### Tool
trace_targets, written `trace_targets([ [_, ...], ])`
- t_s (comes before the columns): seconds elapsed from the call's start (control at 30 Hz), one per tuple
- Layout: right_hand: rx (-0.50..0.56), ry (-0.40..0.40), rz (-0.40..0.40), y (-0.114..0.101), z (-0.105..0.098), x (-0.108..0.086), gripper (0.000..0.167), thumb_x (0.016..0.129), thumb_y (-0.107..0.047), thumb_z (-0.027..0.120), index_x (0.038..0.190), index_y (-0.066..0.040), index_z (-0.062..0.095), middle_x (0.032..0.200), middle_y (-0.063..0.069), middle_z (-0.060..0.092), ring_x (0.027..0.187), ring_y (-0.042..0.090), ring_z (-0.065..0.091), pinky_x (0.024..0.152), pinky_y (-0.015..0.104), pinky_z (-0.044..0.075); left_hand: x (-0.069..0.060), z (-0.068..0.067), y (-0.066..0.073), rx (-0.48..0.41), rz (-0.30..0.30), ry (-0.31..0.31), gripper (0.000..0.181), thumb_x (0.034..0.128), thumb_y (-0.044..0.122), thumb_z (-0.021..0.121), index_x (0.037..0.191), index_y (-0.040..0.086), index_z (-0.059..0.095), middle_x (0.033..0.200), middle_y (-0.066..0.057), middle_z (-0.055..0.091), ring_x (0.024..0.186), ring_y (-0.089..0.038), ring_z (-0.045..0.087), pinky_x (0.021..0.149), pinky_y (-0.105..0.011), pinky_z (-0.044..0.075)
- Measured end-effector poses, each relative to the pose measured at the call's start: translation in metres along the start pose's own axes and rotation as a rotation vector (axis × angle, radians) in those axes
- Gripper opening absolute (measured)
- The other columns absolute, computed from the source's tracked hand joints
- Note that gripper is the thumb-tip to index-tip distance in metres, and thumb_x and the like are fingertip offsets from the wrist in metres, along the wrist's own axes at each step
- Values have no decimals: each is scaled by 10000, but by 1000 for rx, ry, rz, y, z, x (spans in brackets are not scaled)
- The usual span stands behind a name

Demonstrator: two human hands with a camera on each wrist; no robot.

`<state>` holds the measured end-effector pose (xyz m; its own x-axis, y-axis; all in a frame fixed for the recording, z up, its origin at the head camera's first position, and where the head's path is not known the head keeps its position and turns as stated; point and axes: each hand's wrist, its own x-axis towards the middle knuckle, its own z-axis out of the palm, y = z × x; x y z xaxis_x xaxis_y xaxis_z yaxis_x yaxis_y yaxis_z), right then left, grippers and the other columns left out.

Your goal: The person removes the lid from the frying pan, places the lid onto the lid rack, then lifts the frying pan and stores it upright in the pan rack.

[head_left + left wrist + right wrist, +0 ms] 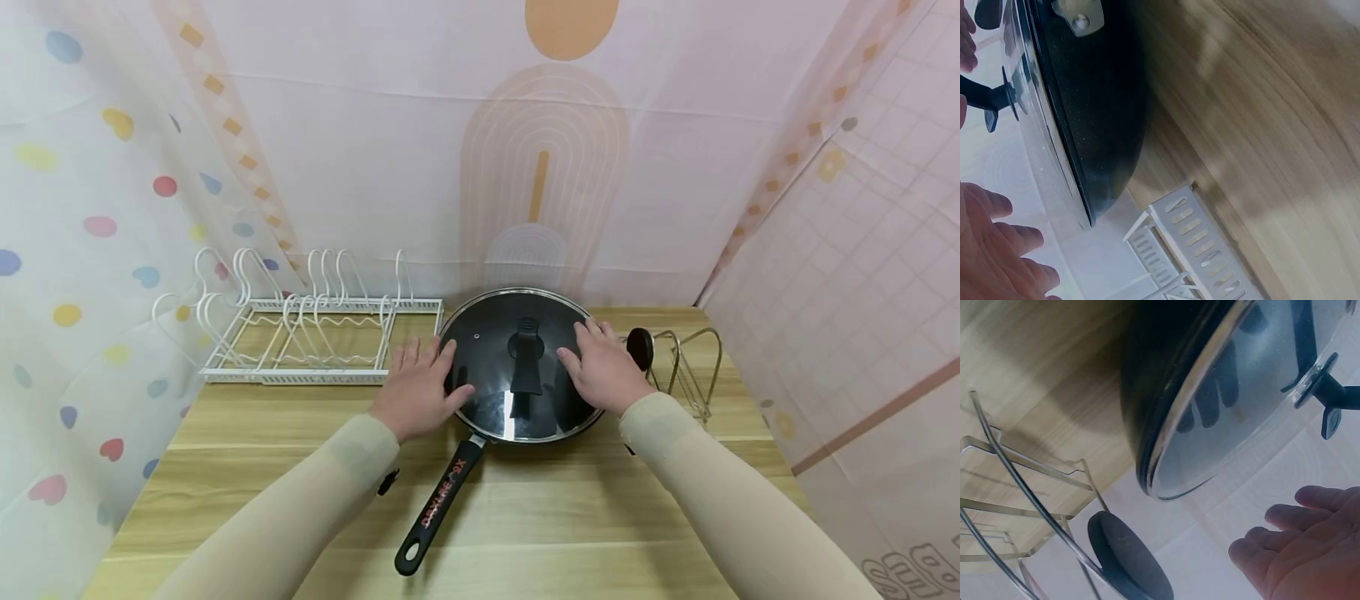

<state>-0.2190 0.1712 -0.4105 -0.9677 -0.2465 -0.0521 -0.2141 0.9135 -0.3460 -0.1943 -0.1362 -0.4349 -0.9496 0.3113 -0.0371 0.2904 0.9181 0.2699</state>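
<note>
A black frying pan (1104,112) stands on the wooden table with a glass lid (491,367) over it. The lid has a steel rim and a black upright knob (527,367). Toward the front left points the pan's long black handle (442,508), which has red lettering. My left hand (416,390) is at the lid's left edge, fingers spread. Above the lid's right side is my right hand (606,368), its fingers extended. Both wrist views show a gap between the fingers and the glass. Neither hand holds anything.
A white wire dish rack (322,379) with upright loops stands left of the pan. On the right is a gold wire rack (708,358) with a black disc (640,348) at its near side. Patterned curtains (375,167) enclose the table's back and sides.
</note>
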Motion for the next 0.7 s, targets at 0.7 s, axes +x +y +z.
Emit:
trace_targets([
  [0.7,57,-27,-33,-28,-10,-5,712,1130,-480,378,1567,81,406,1612,263,453,1508,427,433,1246,559,346,-43,4,2,-5,90,-48,887,1010,629,566,1639,44,344,1679,-227,360,1550,-485,332,1268,-665,215],
])
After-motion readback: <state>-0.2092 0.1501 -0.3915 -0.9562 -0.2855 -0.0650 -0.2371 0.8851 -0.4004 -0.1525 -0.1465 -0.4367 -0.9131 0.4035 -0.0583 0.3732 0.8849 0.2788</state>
